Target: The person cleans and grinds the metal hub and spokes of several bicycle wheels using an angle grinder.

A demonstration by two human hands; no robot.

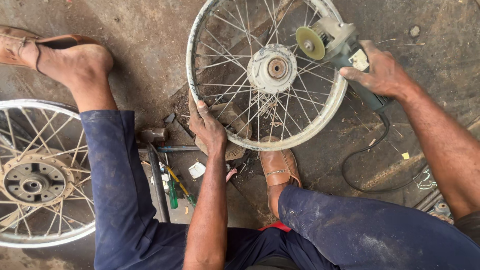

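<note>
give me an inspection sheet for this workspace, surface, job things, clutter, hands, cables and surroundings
Surface: dirty concrete floor, scattered with cut spoke bits.
Job's things: spoked wheel lying flat, several spokes broken near the hub; angle grinder over its rim.
Clutter: hammer, green-handled screwdriver, metal bar, paper scraps.
Hands: left hand grips the rim; right hand holds the grinder.
Cables: black grinder cord loops on the floor.
Surroundings: second spoked wheel at the left; brown shoe against the rim.
</note>
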